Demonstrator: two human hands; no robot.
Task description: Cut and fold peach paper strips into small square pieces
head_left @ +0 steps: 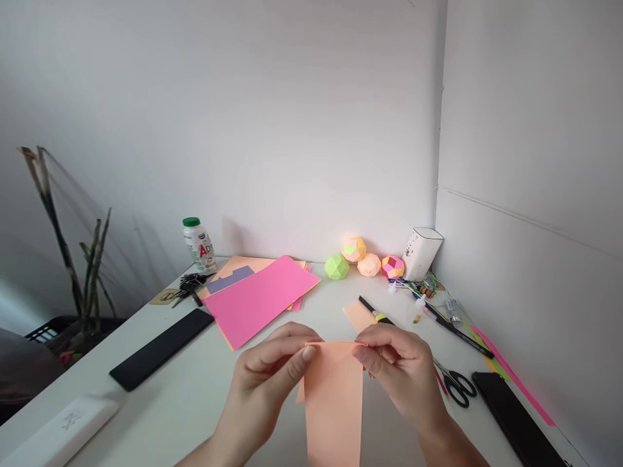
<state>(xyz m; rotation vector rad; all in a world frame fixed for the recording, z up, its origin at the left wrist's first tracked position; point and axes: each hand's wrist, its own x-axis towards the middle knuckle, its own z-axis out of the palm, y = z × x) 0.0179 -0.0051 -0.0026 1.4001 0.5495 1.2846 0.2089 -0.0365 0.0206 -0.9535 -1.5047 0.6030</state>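
Background: plain white walls [302, 117] meet in a corner behind a white counter [187, 405]; bare brown plant stems [92, 259] stand at far left.
Left side: a white plastic bottle with a green cap [200, 248], a bunch of dark keys [192, 283], a flat black oblong object [163, 349] and a white rounded box [63, 428].
Colored sheets: a bright pink paper sheet [260, 301] lies across other sheets, beyond the left hand [272, 376].
Paper balls: four faceted ones [337, 266] sit grouped near the wall, beside a white container with black marks [422, 254].
Right side: a black pen [464, 338], black-handled scissors [460, 388] and a black slab-like device [516, 418]; the right hand [403, 370] partly hides the scissors and a loose peach paper piece [357, 316].
Hands: raised at mid-frame, apart from each other, wrists coming from the lower edge; each pinches one upper corner of the peach paper strip [334, 415], thumb in front and fingers behind.
Peach strip: held between both hands, in front of the counter's middle; its long axis runs toward the wearer, the short top edge facing the wall, the near end cut off by the frame.
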